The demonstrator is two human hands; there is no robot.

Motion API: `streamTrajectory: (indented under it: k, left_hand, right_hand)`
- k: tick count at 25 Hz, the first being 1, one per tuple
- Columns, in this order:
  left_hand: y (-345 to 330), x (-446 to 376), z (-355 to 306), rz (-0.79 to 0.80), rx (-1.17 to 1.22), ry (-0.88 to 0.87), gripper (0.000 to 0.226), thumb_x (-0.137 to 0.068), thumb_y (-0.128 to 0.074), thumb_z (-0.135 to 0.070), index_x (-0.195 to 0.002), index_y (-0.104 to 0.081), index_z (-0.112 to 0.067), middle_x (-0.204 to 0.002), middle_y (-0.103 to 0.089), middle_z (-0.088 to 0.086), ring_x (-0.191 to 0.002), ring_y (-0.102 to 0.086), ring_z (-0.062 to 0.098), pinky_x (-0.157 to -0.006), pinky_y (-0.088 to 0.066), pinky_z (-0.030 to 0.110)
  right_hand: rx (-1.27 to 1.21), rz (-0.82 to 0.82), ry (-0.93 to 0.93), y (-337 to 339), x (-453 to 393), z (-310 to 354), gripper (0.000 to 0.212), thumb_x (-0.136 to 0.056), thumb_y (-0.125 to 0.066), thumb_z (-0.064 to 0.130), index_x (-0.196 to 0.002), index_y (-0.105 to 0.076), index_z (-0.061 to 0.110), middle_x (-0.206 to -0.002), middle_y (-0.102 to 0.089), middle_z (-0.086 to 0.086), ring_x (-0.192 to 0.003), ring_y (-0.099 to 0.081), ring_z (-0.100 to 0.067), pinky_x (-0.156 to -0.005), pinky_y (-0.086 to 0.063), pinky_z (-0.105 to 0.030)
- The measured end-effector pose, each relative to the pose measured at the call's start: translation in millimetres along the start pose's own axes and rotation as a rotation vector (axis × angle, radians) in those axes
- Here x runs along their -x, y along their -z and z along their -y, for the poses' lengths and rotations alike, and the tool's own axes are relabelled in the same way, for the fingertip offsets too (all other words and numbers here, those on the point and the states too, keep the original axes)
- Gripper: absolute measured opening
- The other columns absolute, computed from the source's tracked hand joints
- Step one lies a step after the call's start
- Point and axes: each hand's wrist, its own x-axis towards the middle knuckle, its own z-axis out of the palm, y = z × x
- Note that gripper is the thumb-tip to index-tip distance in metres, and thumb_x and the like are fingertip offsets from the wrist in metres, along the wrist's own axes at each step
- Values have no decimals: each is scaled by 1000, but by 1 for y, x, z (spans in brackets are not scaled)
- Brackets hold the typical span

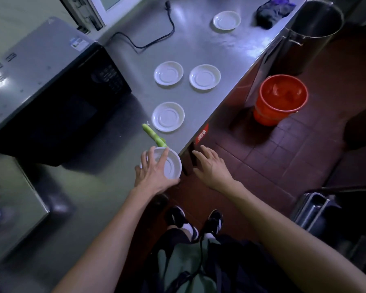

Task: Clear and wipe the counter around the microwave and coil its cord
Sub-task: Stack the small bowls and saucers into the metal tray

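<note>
My left hand (pixel 154 170) lies over a white saucer (pixel 172 166) at the counter's near edge, fingers spread across its rim. My right hand (pixel 211 163) hovers past the counter edge, fingers straight, holding nothing. A green vegetable stalk (pixel 153 135) lies just beyond the saucer. Three more white saucers (pixel 168 116) (pixel 168 72) (pixel 205 76) sit mid-counter, and another saucer (pixel 226 20) sits farther back. The black microwave (pixel 57 98) stands at the left. Its black cord (pixel 148 42) trails loose across the steel counter (pixel 230 51). A dark cloth (pixel 272 10) lies at the far end.
On the tiled floor to the right of the counter stand an orange bucket (pixel 282 98) and a tall steel pot (pixel 313 30). A steel container (pixel 317 210) is at the lower right. A lower steel surface (pixel 15 197) sits at the left.
</note>
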Motion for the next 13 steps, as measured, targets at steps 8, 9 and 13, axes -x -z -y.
streamTrajectory:
  k: [8, 9, 13]
  left_hand:
    - [5, -56, 5, 16, 21, -12, 113, -57, -57, -84, -150, -9, -42, -152, -10, 3, -136, -15, 31, -97, -38, 59]
    - [7, -66, 8, 13, 32, -7, 113, -57, -55, -85, -150, -9, -41, -153, -9, 3, -136, -15, 31, -98, -37, 59]
    - [15, -96, 30, 16, 129, 80, 115, -57, -55, -85, -151, -7, -40, -157, -2, 3, -141, -9, 33, -104, -32, 59]
  right_hand:
    - [99, 14, 12, 24, -53, -4, 65, -90, -58, 32, -149, -33, 28, -161, -21, -5, -150, -15, -28, -112, -34, -52]
    - [119, 26, 22, 28, -63, -2, 63, -91, -57, 31, -149, -33, 28, -161, -21, -6, -150, -15, -29, -111, -34, -53]
    - [240, 101, 85, 41, -108, 18, 62, -92, -54, 29, -149, -31, 26, -163, -18, -10, -150, -14, -30, -111, -31, -53]
